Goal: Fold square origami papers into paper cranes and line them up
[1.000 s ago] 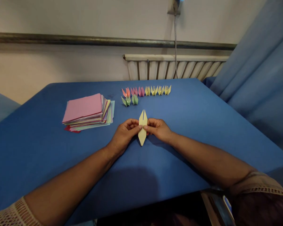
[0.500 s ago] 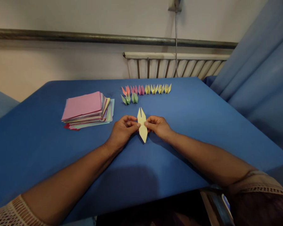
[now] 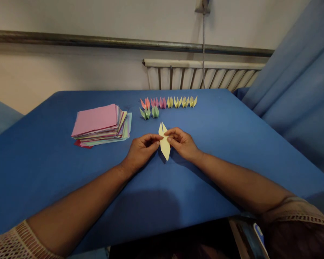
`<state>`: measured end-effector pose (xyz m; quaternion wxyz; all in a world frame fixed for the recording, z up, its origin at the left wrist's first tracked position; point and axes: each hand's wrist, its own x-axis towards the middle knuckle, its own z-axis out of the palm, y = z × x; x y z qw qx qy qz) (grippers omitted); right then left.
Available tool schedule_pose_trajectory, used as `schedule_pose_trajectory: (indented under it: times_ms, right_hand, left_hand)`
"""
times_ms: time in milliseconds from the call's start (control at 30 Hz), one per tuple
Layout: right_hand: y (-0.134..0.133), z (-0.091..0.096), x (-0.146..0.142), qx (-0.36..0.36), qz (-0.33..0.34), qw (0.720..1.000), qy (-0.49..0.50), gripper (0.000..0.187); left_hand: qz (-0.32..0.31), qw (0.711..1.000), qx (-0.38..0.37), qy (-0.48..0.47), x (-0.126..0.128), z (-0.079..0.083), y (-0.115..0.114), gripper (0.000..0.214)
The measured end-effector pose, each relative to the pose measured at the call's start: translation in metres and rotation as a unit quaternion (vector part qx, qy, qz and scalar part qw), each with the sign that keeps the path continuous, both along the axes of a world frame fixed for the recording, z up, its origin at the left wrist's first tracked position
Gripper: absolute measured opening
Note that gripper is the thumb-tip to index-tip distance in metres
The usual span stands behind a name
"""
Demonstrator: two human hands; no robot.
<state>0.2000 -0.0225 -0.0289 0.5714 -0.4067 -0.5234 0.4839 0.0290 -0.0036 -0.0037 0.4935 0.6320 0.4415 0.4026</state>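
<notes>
Between my two hands, just above the blue table, is a pale yellow folded paper [image 3: 165,148], long and pointed, with a slit splitting its far tip. My left hand [image 3: 142,151] pinches its left edge near the middle, thumb below the forefinger. On the opposite edge my right hand [image 3: 183,144] pinches it too, its fingertips lying over the paper's face. Beyond the hands stand several small folded paper cranes: a row with an orange one [image 3: 145,103], pink ones [image 3: 162,103] and yellow ones [image 3: 178,102], and two green ones [image 3: 155,112] in front.
A thick stack of coloured paper sheets [image 3: 95,120], pink on top, lies left on the blue table [image 3: 218,144]. Behind the table are a white radiator [image 3: 183,64], a wall pipe [image 3: 110,42] and a hanging cord [image 3: 203,39]. A blue curtain [image 3: 299,64] hangs at right.
Both hands have shifted their fingertips up onto the middle of the yellow folded paper, where the forefingers now press. The view has moved slightly.
</notes>
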Motion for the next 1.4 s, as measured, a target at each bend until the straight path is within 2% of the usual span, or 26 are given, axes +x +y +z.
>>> schedule_pose_trajectory:
  times_ms: [100, 500, 633, 967, 1200, 1400]
  right_hand:
    - [0.0012, -0.0015, 0.0021, 0.003, 0.003, 1.000, -0.009, 0.013]
    - [0.0053, -0.0081, 0.0040, -0.038, 0.044, 0.996, 0.072, 0.026]
    - [0.0047, -0.0065, 0.0020, -0.039, 0.032, 0.997, 0.065, 0.029]
    - [0.0055, -0.0032, 0.0042, -0.032, 0.010, 0.997, 0.064, 0.029]
    - [0.0020, -0.0036, 0.0000, -0.018, 0.005, 0.999, 0.033, 0.026]
    - [0.0016, -0.0029, -0.0008, -0.012, -0.016, 1.000, 0.019, 0.025]
  left_hand:
    - [0.006, 1.000, 0.007, 0.002, -0.0009, -0.0004, 0.0009, 0.023]
    - [0.008, 1.000, -0.006, -0.009, -0.0003, -0.0001, 0.0009, 0.027]
    - [0.003, 1.000, -0.001, -0.009, -0.0005, 0.0012, -0.0003, 0.025]
    - [-0.083, 0.996, 0.035, 0.005, -0.0042, 0.0011, 0.0012, 0.042]
    - [0.007, 0.999, 0.043, 0.012, -0.0010, -0.0025, 0.0013, 0.022]
    - [0.017, 1.000, 0.022, -0.011, 0.0011, -0.0015, -0.0018, 0.024]
